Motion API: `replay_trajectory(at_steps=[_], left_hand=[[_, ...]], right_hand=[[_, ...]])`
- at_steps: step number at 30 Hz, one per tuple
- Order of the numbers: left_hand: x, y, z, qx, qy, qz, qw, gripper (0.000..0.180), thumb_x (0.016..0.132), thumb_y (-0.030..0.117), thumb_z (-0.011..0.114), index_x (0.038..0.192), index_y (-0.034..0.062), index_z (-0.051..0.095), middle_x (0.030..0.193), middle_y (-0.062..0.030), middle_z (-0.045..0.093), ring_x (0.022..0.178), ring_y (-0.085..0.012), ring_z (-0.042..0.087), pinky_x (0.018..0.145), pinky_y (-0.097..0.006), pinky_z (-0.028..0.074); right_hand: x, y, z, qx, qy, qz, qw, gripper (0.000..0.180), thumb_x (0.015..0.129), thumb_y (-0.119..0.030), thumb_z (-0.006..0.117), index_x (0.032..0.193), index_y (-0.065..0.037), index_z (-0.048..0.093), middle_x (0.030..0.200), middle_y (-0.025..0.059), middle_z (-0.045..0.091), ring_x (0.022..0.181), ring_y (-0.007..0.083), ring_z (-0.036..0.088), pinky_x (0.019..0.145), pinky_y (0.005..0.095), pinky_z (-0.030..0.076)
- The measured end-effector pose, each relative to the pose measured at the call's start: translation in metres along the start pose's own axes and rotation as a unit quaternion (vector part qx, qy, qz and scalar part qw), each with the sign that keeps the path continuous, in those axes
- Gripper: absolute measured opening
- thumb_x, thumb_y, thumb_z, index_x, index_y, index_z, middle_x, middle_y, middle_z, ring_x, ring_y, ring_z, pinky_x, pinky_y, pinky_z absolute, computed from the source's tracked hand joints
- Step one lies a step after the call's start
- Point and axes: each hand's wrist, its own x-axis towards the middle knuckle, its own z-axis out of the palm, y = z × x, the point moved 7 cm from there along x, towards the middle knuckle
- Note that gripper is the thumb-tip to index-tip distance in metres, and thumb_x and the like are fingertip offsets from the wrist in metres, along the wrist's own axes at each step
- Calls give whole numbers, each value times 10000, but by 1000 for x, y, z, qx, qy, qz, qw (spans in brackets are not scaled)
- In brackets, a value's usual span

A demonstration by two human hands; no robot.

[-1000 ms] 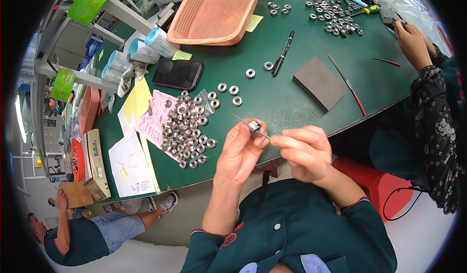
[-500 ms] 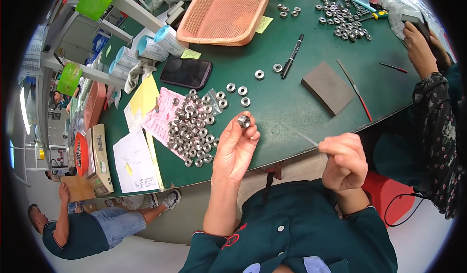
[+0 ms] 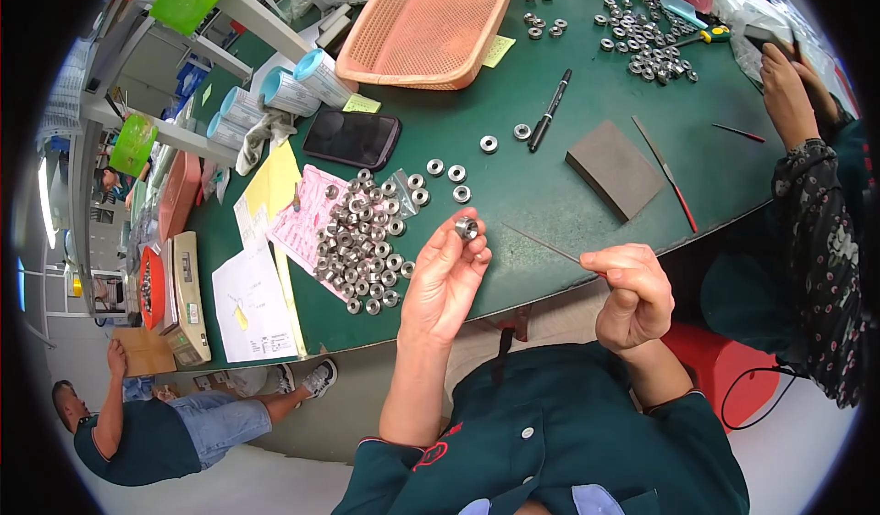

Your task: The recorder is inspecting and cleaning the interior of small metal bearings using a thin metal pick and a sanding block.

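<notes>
Between thumb and fingertips, my left hand point(image 3: 444, 281) pinches a small shiny metal ring point(image 3: 467, 229), its hole facing up and toward the right. My right hand point(image 3: 634, 295) is closed around the handle end of a thin needle file point(image 3: 543, 243); a bit of red shows at the grip. The file points left at the ring, its tip a short way off and not touching. Left of my left hand lies a heap of similar metal rings point(image 3: 362, 240), partly on a pink sheet point(image 3: 295, 231). Several single rings point(image 3: 456, 174) lie beyond my fingers.
A grey-brown block point(image 3: 616, 168), a red-handled flat file point(image 3: 666, 174) and a black marker point(image 3: 550, 111) lie on the green table. A phone point(image 3: 352, 139) and orange basket point(image 3: 426, 29) sit farther back. At right, a co-worker's hands point(image 3: 790, 93) work near another ring pile point(image 3: 646, 38).
My right hand has moved a little left, bringing the file's tip closer to the ring. The ring in my left hand has shifted slightly. The co-worker's hands have moved a little.
</notes>
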Motion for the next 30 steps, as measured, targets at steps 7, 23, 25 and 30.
replay_trajectory(at_steps=[7, 23, 25, 30], left_hand=[[3, -4, 1, -2, 4, -11, 1000, 347, 865, 89, 562, 1171, -40, 458, 994, -101, 536, 843, -129, 500, 774, -258, 420], [-3, 3, -8, 132, 61, 88, 985, 251, 852, 25, 565, 1097, -23, 537, 989, -74, 581, 885, -119, 538, 819, -241, 445], [-4, 5, -7, 137, 67, 99, 983, 249, 848, 23, 570, 1092, -20, 541, 986, -72, 587, 884, -116, 544, 819, -238, 447], [-8, 6, -7, 109, 58, 72, 990, 209, 857, 38, 567, 1057, -24, 557, 926, -55, 592, 840, -115, 551, 800, -239, 458]], right_hand=[[4, -3, 6, 20, -10, 16, 1000, 138, 938, -154, 426, 946, -19, 451, 771, 165, 636, 624, 195, 576, 592, 282, 446], [20, -20, 37, -68, -108, -63, 990, 119, 644, -47, 631, 744, -37, 568, 792, 75, 642, 660, 180, 611, 535, 261, 447], [21, -24, 38, -71, -88, -111, 987, 127, 628, -39, 631, 735, -33, 563, 787, 77, 640, 653, 174, 612, 514, 254, 443], [35, -27, 37, -38, -152, -146, 977, 128, 607, -23, 627, 712, -19, 554, 776, 98, 628, 656, 176, 612, 510, 247, 449]])
